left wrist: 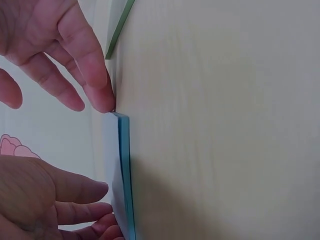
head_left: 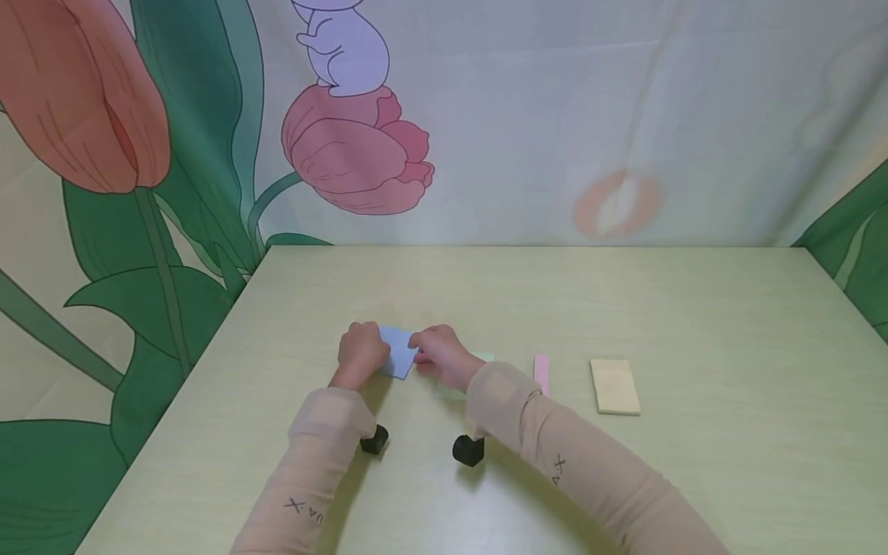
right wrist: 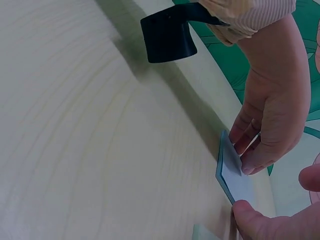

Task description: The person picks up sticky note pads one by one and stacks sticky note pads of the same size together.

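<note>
A blue sticky-note pad (head_left: 398,354) lies on the table between both hands. My left hand (head_left: 362,351) holds its left side, thumb over the top and fingers at the edge. At the opposite corner, my right hand (head_left: 444,358) pinches the edge with its fingertips. Seen from the left wrist, the pad's top sheet (left wrist: 113,150) stands slightly apart from the thicker blue stack (left wrist: 127,170) below. The right wrist view shows the pad (right wrist: 231,167) side-on, with the left hand (right wrist: 272,115) beyond it. Its far underside is hidden.
A pale green pad (head_left: 451,394) is partly covered by the right hand and wrist. Farther right lie a narrow pink pad (head_left: 541,371) and a cream pad (head_left: 615,387). Black wrist-worn pieces (head_left: 468,450) hang below both cuffs. A printed curtain (head_left: 520,139) stands behind the table.
</note>
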